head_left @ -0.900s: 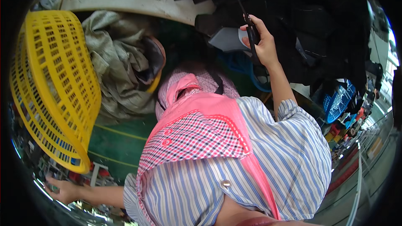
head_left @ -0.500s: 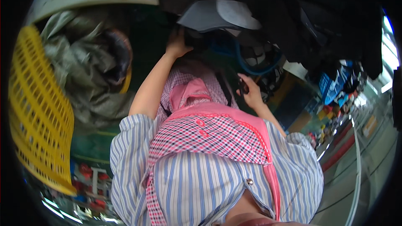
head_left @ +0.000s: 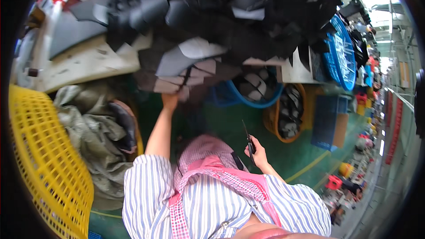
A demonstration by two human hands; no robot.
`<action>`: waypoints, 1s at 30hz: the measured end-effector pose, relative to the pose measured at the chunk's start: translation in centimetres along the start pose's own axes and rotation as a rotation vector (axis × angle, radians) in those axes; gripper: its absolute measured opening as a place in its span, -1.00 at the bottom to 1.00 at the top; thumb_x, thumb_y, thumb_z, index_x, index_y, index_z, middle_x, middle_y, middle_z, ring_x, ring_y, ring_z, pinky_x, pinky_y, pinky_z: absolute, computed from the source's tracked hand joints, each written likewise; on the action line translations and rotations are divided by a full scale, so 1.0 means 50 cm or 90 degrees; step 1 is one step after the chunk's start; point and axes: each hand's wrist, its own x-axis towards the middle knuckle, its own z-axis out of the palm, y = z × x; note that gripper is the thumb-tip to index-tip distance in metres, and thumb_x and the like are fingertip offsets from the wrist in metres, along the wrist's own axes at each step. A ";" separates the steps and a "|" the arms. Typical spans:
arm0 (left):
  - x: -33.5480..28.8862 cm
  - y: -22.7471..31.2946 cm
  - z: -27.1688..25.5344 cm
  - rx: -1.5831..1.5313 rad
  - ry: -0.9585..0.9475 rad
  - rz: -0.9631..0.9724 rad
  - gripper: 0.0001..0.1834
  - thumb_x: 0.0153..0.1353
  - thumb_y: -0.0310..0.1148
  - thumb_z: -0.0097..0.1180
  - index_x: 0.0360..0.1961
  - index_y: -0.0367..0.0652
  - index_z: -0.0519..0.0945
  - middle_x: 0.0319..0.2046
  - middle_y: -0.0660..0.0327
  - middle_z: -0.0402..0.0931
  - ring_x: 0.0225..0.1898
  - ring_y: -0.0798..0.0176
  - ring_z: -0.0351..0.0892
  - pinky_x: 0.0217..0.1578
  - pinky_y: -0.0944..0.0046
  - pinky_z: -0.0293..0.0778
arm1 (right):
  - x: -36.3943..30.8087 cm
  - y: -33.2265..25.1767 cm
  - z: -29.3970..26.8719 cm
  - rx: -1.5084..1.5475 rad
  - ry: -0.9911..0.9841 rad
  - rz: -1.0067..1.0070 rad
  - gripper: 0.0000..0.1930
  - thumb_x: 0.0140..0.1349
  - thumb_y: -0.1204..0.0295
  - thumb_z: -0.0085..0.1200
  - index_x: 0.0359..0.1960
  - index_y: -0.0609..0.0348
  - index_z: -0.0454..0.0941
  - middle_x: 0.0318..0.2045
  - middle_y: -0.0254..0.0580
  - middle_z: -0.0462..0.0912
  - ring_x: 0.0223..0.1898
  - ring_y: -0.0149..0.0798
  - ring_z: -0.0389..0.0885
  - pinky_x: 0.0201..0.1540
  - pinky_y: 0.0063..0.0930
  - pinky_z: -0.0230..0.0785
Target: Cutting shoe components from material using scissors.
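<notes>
My left hand (head_left: 169, 100) reaches to the near edge of the heap, its fingers closed at the underside of a cluster of beige-grey cut pieces (head_left: 188, 79). These pieces hang over the table edge below a larger grey flat piece (head_left: 175, 61), and the fingertips are partly hidden behind them. Lower and to the right, my right hand (head_left: 257, 151) is wrapped round the dark handles of a pair of scissors (head_left: 249, 141). The thin blades point up and away from me, touching nothing.
A big heap of black and grey cut pieces (head_left: 212, 13) covers the worktable (head_left: 95, 66). At left stand a yellow basket (head_left: 44, 159) and a crumpled olive sack (head_left: 95, 137). Under the table's right are a blue basket (head_left: 261, 105), an orange basket (head_left: 278, 128) and a blue crate (head_left: 325, 119).
The view has tilted up, showing more of the heap and floor. Beige-grey pieces now show at my left hand. The scissors' blades have come into plain sight in my right hand.
</notes>
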 end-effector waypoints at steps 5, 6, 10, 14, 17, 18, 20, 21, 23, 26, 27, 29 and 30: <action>-0.140 0.316 -0.179 0.010 -0.022 -0.210 -0.52 -0.55 -0.45 0.26 -0.41 -0.31 0.50 -0.48 0.20 0.51 -0.39 0.30 0.47 -0.28 0.37 0.36 | 0.131 -0.296 -0.014 0.185 -0.114 -0.372 -0.36 -0.20 0.58 0.15 0.03 0.07 0.25 -0.49 -0.47 0.31 -0.53 -0.57 0.20 -0.44 -0.76 0.13; -0.131 0.404 -0.194 0.081 -0.037 -0.230 -0.57 -0.54 -0.47 0.23 -0.45 -0.31 0.50 -0.51 0.23 0.51 -0.42 0.31 0.47 -0.32 0.38 0.37 | 0.151 -0.370 -0.030 0.225 -0.121 -0.452 -0.36 -0.22 0.58 0.16 0.03 0.06 0.26 -0.50 -0.48 0.29 -0.54 -0.58 0.18 -0.45 -0.77 0.11; -0.074 0.627 -0.249 0.138 -0.097 -0.155 -0.57 -0.56 -0.46 0.20 -0.47 -0.31 0.48 -0.54 0.18 0.49 -0.45 0.32 0.46 -0.36 0.37 0.37 | 0.227 -0.614 -0.080 0.158 -0.248 -0.609 -0.44 -0.09 0.52 0.10 0.03 0.19 0.24 -0.41 -0.36 0.39 -0.41 -0.52 0.30 -0.28 -0.70 0.17; 0.026 0.787 -0.297 0.326 -0.089 0.052 -0.57 -0.54 -0.40 0.18 -0.46 -0.28 0.48 -0.57 0.04 0.48 -0.52 0.18 0.49 -0.44 0.31 0.39 | 0.315 -0.776 -0.078 0.176 -0.362 -0.670 -0.40 -0.10 0.57 0.08 0.07 0.09 0.20 -0.40 -0.34 0.40 -0.42 -0.54 0.30 -0.30 -0.73 0.17; 0.114 0.920 -0.295 0.512 -0.081 0.094 -0.60 -0.52 -0.38 0.14 -0.48 -0.27 0.48 -0.59 -0.01 0.46 -0.52 0.02 0.48 -0.46 0.23 0.39 | 0.467 -0.786 -0.038 0.437 -0.520 -0.450 -0.55 0.03 0.49 0.00 0.01 0.07 0.23 -0.58 -0.31 0.39 -0.63 -0.53 0.30 -0.58 -0.72 0.17; 0.142 0.938 -0.304 0.586 -0.062 0.112 -0.61 -0.51 -0.38 0.14 -0.49 -0.27 0.48 -0.60 -0.02 0.45 -0.51 -0.01 0.48 -0.45 0.20 0.39 | 0.514 -0.784 -0.036 0.504 -0.569 -0.360 -0.59 0.06 0.46 -0.03 -0.01 0.04 0.25 -0.63 -0.31 0.38 -0.68 -0.52 0.29 -0.63 -0.71 0.16; 0.198 0.939 -0.328 0.728 0.022 0.114 -0.63 -0.51 -0.39 0.13 -0.50 -0.27 0.48 -0.59 -0.02 0.46 -0.46 -0.05 0.48 -0.41 0.17 0.39 | 0.627 -0.772 -0.048 0.582 -0.641 -0.286 -0.63 0.09 0.43 -0.07 -0.02 0.07 0.26 -0.63 -0.30 0.40 -0.68 -0.53 0.27 -0.64 -0.71 0.12; 0.228 0.935 -0.335 0.686 0.050 0.137 -0.62 -0.50 -0.40 0.12 -0.48 -0.27 0.48 -0.57 -0.03 0.46 -0.42 -0.06 0.47 -0.38 0.15 0.39 | 0.696 -0.752 -0.060 0.661 -0.695 -0.203 -0.65 0.12 0.40 -0.12 -0.03 0.11 0.27 -0.62 -0.30 0.42 -0.68 -0.55 0.25 -0.65 -0.70 0.08; 0.297 0.967 -0.322 0.628 0.041 0.210 -0.60 -0.48 -0.42 0.11 -0.43 -0.25 0.49 -0.53 -0.03 0.47 -0.39 -0.06 0.47 -0.36 0.16 0.39 | 0.784 -0.730 -0.112 0.751 -0.561 -0.375 -0.65 0.12 0.39 -0.13 -0.02 0.11 0.26 -0.39 -0.16 0.47 -0.45 -0.36 0.44 -0.40 -0.58 0.33; 0.390 1.022 -0.327 0.728 0.151 0.440 -0.60 -0.44 -0.44 0.08 -0.39 -0.21 0.49 -0.53 -0.01 0.49 -0.40 0.00 0.50 -0.35 0.20 0.39 | 0.789 -0.721 -0.217 0.698 -0.306 -0.463 -0.62 0.12 0.36 -0.17 -0.01 0.19 0.25 -0.21 -0.13 0.45 -0.21 -0.28 0.43 -0.16 -0.51 0.31; 0.430 1.051 -0.324 0.643 0.123 0.445 -0.61 -0.44 -0.44 0.07 -0.39 -0.22 0.49 -0.53 0.00 0.49 -0.39 0.02 0.50 -0.35 0.21 0.38 | 0.800 -0.686 -0.289 0.620 -0.231 -0.514 -0.61 0.12 0.35 -0.18 0.00 0.21 0.24 -0.16 -0.13 0.42 -0.13 -0.27 0.39 -0.07 -0.49 0.26; 0.476 1.115 -0.308 0.577 0.076 0.431 -0.63 -0.43 -0.46 0.05 -0.42 -0.23 0.49 -0.53 0.02 0.50 -0.39 0.05 0.51 -0.36 0.22 0.38 | 0.798 -0.623 -0.393 0.808 -0.040 -0.277 -0.55 0.03 0.34 -0.19 0.00 0.23 0.25 -0.11 -0.11 0.39 -0.05 -0.27 0.35 0.03 -0.48 0.18; 0.480 1.152 -0.312 0.606 0.077 0.415 -0.64 -0.44 -0.46 0.05 -0.43 -0.23 0.49 -0.54 0.03 0.50 -0.39 0.06 0.50 -0.36 0.23 0.37 | 0.796 -0.608 -0.450 0.597 0.057 -0.323 -0.55 -0.02 0.36 -0.14 -0.03 0.18 0.30 -0.34 -0.23 0.39 -0.35 -0.37 0.34 -0.29 -0.58 0.19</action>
